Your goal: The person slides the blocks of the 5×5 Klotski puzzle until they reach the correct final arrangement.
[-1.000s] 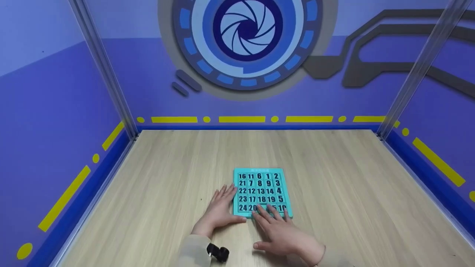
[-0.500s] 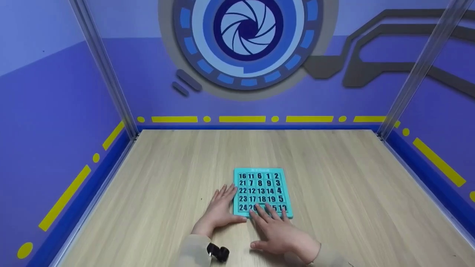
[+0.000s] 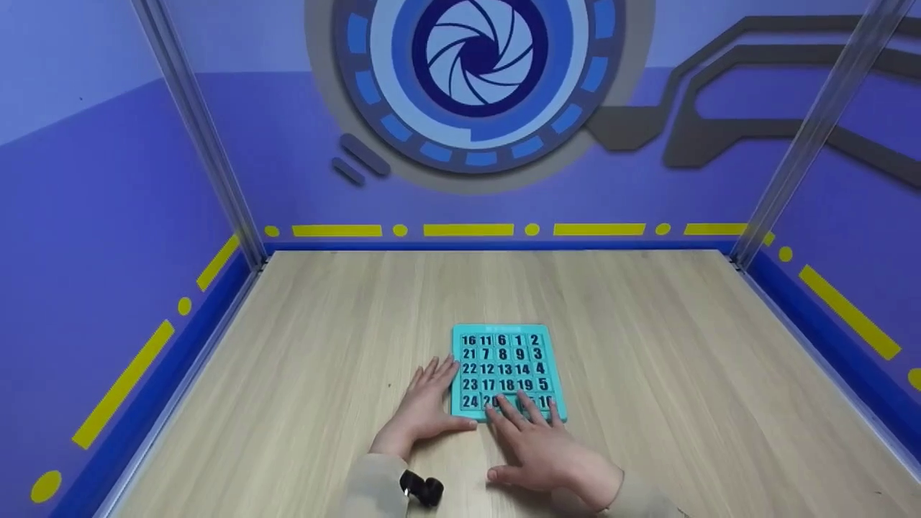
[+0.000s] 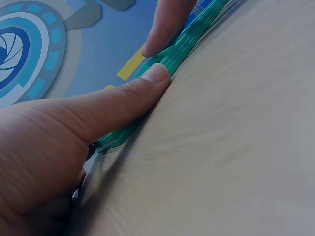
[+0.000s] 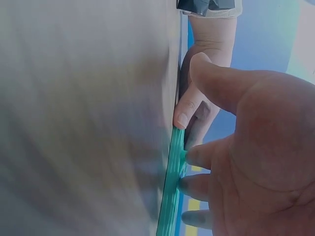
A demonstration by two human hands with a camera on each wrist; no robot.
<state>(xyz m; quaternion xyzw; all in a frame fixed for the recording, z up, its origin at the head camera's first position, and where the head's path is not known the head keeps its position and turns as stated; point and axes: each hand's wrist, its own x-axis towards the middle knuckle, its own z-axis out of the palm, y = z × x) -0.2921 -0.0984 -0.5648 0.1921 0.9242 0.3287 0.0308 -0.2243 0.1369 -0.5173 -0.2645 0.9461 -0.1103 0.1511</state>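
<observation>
A turquoise number slide puzzle (image 3: 505,368) lies flat on the table, its tiles marked with black numbers. My left hand (image 3: 424,411) touches its near left corner: the fingers lie along the left side and the thumb lies against the near edge. In the left wrist view that thumb (image 4: 125,101) is stretched out along the green edge. Over the bottom row, my right hand (image 3: 543,452) has its fingers spread, fingertips at the tiles and thumb held apart. Those fingers partly hide the tiles between 24 and 10. The right wrist view shows the puzzle's edge (image 5: 171,182) beneath the fingertips.
The wooden table (image 3: 345,324) stretches behind and to both sides of the puzzle. Blue printed panels (image 3: 302,173) stand at the back and sides, with metal posts (image 3: 205,137) at the corners. A black device (image 3: 423,489) sits at the left cuff.
My right hand has shifted slightly to the left, and its fingers cover more of the 20 tile. The left hand and the puzzle's frame stay in place.
</observation>
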